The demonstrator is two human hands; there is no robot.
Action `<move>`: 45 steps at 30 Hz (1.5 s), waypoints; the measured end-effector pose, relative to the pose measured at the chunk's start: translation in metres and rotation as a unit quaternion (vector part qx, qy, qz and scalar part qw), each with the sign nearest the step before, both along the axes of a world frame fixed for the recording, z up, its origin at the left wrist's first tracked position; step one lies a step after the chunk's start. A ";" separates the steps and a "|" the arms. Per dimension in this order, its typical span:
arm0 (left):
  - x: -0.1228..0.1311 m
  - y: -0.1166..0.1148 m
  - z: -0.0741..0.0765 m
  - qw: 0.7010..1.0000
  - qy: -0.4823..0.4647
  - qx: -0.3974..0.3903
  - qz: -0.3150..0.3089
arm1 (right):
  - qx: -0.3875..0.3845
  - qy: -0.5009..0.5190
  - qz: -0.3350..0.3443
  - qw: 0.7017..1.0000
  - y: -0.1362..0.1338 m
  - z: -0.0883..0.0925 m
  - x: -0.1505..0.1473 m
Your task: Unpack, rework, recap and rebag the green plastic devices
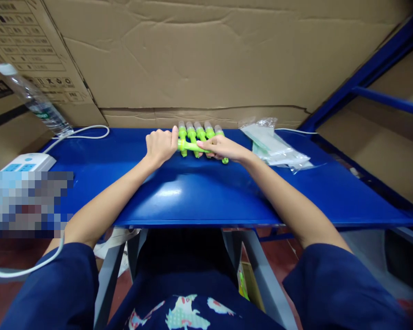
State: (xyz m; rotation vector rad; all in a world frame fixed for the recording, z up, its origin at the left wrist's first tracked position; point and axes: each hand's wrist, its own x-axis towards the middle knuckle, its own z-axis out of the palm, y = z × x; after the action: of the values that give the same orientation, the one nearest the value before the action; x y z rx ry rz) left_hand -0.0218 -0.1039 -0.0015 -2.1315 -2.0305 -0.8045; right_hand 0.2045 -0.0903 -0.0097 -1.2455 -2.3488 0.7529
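Observation:
A slim lime-green tube-shaped piece (192, 146) lies crosswise between my two hands. My left hand (161, 145) is closed around its left end, thumb pointing up. My right hand (222, 147) pinches the right end between thumb and fingers. Just behind it, several green tubes with clear caps (200, 131) stand side by side in a row on the blue table, their lower ends partly covered by the piece and my right fingers. What is inside my left fist is hidden.
Clear plastic bags (275, 144) lie to the right on the blue table (192, 197). A tilted water bottle (37, 103) leans at the back left, near a white power strip (29, 162) with its cable. Cardboard (192, 59) walls the back; a blue metal frame (361, 68) rises right.

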 end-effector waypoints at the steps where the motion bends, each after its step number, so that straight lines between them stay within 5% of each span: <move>1: 0.000 0.002 0.000 1.000 -0.002 0.003 -0.002 | 0.034 -0.008 -0.013 0.999 -0.001 0.002 0.002; 5: -0.010 0.017 0.004 0.994 -0.041 -0.098 0.004 | 0.289 -0.078 -0.080 0.951 -0.010 0.000 -0.003; 7: -0.017 0.022 0.005 0.979 -0.067 -0.189 -0.041 | 0.337 -0.114 -0.069 0.932 -0.013 -0.007 -0.008; 10: -0.020 0.020 0.004 0.979 -0.040 -0.178 -0.094 | 0.308 -0.092 -0.047 0.946 -0.014 -0.014 -0.014; 13: -0.014 0.008 0.004 0.999 0.013 -0.032 -0.035 | 0.199 -0.014 -0.028 0.979 -0.011 -0.012 -0.012; 17: -0.003 -0.004 0.008 0.998 0.059 -0.012 -0.013 | 0.045 0.002 0.038 0.998 -0.010 0.003 -0.001; 26: 0.032 0.004 0.026 0.980 -0.032 0.104 -0.166 | 0.224 -0.119 -0.055 0.966 -0.017 0.024 -0.005; 29: 0.034 0.019 0.029 0.966 -0.063 0.160 -0.193 | 0.249 -0.109 -0.108 0.956 0.002 0.022 0.029; 37: 0.031 0.044 0.010 0.976 -0.085 0.099 -0.173 | 0.248 -0.056 -0.363 0.897 0.054 -0.005 0.215; 41: 0.040 0.040 0.005 0.975 -0.073 0.079 -0.193 | 0.151 -0.101 -0.376 0.909 0.060 -0.023 0.245; 45: 0.042 0.039 0.006 0.974 -0.062 0.058 -0.208 | 0.181 -0.013 -0.286 0.941 0.059 -0.021 0.239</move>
State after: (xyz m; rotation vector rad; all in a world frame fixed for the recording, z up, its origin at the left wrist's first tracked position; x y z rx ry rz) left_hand 0.0198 -0.0649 0.0045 -2.5289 -1.5510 -1.1009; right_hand 0.4438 -0.0316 -0.0302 -1.6401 -1.8621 0.1091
